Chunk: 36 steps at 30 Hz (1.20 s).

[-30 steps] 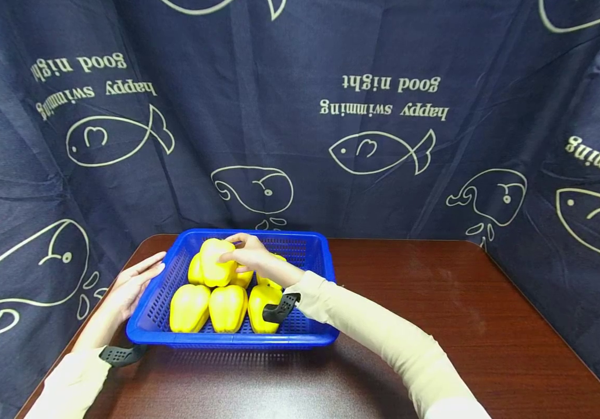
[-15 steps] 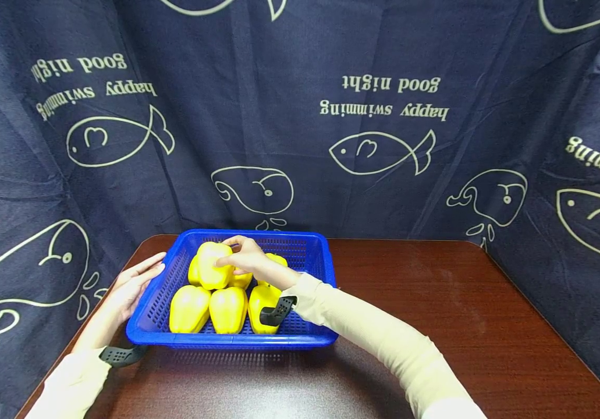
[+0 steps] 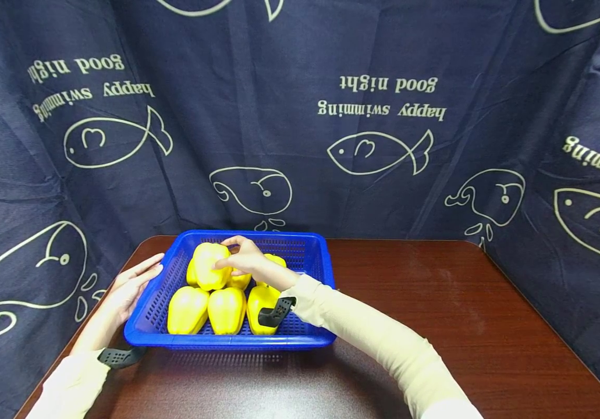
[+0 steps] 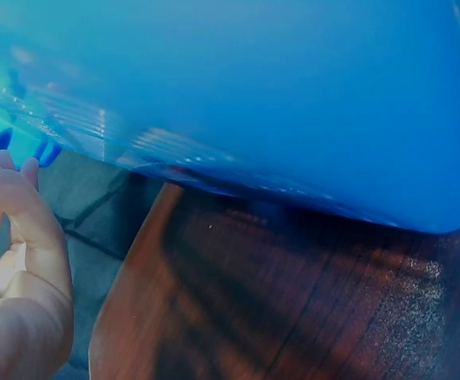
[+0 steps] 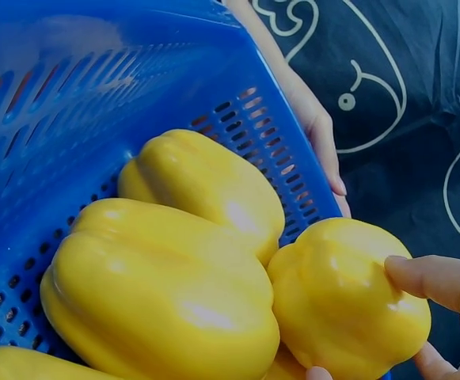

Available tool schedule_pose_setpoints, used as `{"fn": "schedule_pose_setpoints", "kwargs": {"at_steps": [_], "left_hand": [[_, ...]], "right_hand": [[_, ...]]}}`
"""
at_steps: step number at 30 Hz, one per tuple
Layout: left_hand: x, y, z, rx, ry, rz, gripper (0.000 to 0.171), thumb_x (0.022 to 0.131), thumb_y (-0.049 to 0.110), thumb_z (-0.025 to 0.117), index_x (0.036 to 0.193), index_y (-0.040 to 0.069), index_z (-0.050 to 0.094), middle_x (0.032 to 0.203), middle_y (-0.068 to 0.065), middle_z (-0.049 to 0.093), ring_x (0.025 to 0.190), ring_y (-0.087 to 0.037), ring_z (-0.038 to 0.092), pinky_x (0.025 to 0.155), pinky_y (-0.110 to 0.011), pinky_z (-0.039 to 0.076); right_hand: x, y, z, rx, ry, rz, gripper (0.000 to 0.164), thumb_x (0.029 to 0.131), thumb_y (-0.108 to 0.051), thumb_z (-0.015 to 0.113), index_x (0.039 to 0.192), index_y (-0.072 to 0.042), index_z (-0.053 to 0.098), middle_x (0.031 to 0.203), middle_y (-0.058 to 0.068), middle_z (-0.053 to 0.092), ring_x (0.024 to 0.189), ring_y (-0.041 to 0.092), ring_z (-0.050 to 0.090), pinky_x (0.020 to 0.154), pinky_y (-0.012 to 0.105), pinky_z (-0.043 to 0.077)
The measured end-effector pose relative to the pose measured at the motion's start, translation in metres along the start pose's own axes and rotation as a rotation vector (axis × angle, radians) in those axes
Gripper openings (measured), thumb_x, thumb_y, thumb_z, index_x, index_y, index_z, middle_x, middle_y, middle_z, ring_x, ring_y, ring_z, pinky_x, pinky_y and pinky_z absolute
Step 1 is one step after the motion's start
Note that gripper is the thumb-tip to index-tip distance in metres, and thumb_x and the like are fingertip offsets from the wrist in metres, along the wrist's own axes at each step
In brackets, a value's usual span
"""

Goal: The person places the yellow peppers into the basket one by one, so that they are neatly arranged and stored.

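In the head view, my right hand (image 3: 247, 256) reaches into a blue plastic basket (image 3: 226, 340) and grips a yellow bell pepper (image 3: 209, 266) between thumb and fingers. This pepper sits above the back-left ones and overlaps them. Up close in the right wrist view, the gripped pepper (image 5: 348, 301) has my fingertips on its side, with two more peppers beside it. My left hand (image 3: 129, 288) is at the basket's left side, fingertips touching the rim and fingers fairly straight. In the left wrist view that hand (image 4: 24, 261) shows by the basket wall (image 4: 293, 103).
A front row of yellow peppers (image 3: 188, 310) lies in the basket, and another pepper (image 3: 275, 260) is partly behind my right forearm. The basket stands on the left half of a brown wooden table (image 3: 425, 302). A dark blue printed curtain (image 3: 300, 139) hangs behind.
My right hand has shifted the gripped pepper slightly left and down among the others. My left hand stays at the basket's left rim.
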<state>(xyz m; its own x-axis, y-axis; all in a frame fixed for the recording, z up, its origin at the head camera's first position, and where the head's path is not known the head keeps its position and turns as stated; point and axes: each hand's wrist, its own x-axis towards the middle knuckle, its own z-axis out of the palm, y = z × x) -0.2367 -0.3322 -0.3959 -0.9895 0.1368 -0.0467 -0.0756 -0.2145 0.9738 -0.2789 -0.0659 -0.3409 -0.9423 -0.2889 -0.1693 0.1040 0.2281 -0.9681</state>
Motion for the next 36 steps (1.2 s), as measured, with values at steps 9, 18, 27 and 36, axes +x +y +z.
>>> {"fn": "schedule_pose_setpoints", "kwargs": {"at_steps": [9,18,27,36], "left_hand": [[0.001,0.001,-0.004,-0.027,-0.043,0.004,0.035,0.101,0.012,0.046,0.108,0.038,0.067,0.101,0.016,0.070,0.087,-0.006,0.070,0.073,-0.022,0.057],[-0.001,0.001,-0.011,-0.026,-0.071,0.007,0.035,0.101,0.011,0.045,0.112,0.036,0.067,0.103,0.015,0.070,0.089,-0.006,0.069,0.074,-0.023,0.057],[-0.002,0.003,-0.011,-0.008,-0.072,0.008,0.034,0.101,0.012,0.046,0.116,0.035,0.066,0.104,0.015,0.070,0.089,-0.007,0.069,0.073,-0.023,0.057],[-0.013,-0.002,-0.007,0.516,0.111,0.206,0.044,0.101,0.026,0.048,0.139,0.004,0.048,0.100,0.032,0.062,0.082,0.007,0.064,0.067,-0.018,0.055]], "right_hand": [[-0.002,-0.006,-0.005,0.021,-0.017,-0.010,0.056,0.072,-0.002,0.080,0.123,-0.009,0.057,0.114,0.012,0.057,0.090,0.020,0.058,0.090,0.045,0.054],[-0.004,-0.011,-0.018,0.012,-0.049,-0.012,0.058,0.075,0.001,0.077,0.127,-0.007,0.055,0.134,0.021,0.051,0.103,0.025,0.060,0.093,0.044,0.053],[-0.023,-0.013,-0.064,-0.162,-0.048,-0.383,0.041,0.088,-0.001,0.060,0.129,-0.002,0.055,0.133,0.021,0.055,0.112,0.034,0.062,0.096,0.044,0.051],[-0.066,0.015,-0.155,-0.587,0.295,-0.823,0.038,0.097,-0.010,0.049,0.135,-0.003,0.053,0.139,0.014,0.054,0.132,0.029,0.048,0.110,0.041,0.037]]}}
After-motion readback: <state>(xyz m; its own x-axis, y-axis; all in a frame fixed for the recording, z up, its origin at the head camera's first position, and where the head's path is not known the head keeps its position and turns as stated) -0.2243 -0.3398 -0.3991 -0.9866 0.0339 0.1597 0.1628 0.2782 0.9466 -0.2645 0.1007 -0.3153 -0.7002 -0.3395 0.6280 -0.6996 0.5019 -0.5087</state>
